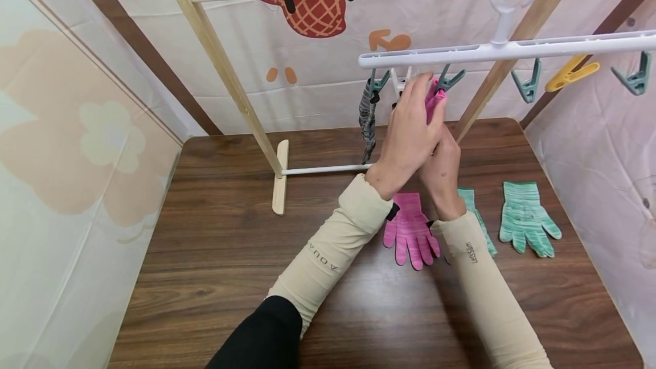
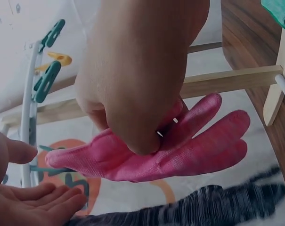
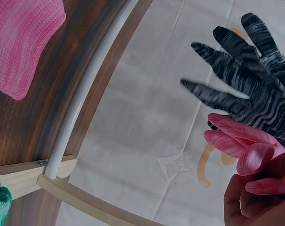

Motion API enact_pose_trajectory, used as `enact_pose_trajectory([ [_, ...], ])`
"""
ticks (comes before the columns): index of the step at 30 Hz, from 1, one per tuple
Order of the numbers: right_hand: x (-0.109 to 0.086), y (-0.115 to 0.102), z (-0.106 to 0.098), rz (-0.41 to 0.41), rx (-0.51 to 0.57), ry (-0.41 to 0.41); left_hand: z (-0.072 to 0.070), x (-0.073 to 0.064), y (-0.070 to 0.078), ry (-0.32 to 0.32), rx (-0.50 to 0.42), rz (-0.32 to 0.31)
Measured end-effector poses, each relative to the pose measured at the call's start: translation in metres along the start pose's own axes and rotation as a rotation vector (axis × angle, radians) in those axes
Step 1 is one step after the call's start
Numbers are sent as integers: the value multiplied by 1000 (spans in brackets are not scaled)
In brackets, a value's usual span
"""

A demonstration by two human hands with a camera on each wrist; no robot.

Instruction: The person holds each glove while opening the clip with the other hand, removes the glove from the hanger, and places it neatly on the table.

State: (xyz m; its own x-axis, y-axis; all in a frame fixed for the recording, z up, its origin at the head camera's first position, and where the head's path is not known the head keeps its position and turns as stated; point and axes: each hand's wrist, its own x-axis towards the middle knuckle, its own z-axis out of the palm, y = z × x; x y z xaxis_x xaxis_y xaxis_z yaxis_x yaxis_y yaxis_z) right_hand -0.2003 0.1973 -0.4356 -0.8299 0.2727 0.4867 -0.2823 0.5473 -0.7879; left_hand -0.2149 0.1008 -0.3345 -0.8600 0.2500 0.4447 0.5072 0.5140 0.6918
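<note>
My left hand (image 1: 407, 132) is raised under the white clip hanger (image 1: 425, 60). In the left wrist view its thumb and fingers (image 2: 43, 197) are spread apart beside a pink glove (image 2: 156, 162), gripping nothing that I can see. My right hand (image 1: 442, 167), partly behind the left in the head view, pinches that glove; its glove fingers stick out past the hand in the right wrist view. A green clip (image 1: 448, 80) is right by the glove's upper end; whether it bites the fabric I cannot tell. A black-and-grey glove (image 1: 367, 115) hangs from another green clip (image 1: 379, 82) to the left.
On the wooden table (image 1: 215, 261) lie another pink glove (image 1: 410, 229) and two green gloves, one (image 1: 528, 215) at the right and one (image 1: 476, 215) partly behind my right arm. A wooden rack (image 1: 230, 73) bears the hanger. Two green clips and a yellow clip (image 1: 571, 74) hang right.
</note>
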Motion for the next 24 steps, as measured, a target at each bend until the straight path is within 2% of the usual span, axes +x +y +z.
enact_pose_trajectory([
  [4, -2, 0, -1, 10, -4, -11, 3, 10, 1, -8, 14, -37],
  [11, -5, -1, -1, -35, -17, -31, 8, 22, 4, -8, 7, -52],
  [18, -7, -1, -2, -39, -10, -31, 14, 31, 4, 5, 104, -42],
  [24, -12, 1, -3, -27, -28, -36, 20, 33, 5, 25, 160, -36],
])
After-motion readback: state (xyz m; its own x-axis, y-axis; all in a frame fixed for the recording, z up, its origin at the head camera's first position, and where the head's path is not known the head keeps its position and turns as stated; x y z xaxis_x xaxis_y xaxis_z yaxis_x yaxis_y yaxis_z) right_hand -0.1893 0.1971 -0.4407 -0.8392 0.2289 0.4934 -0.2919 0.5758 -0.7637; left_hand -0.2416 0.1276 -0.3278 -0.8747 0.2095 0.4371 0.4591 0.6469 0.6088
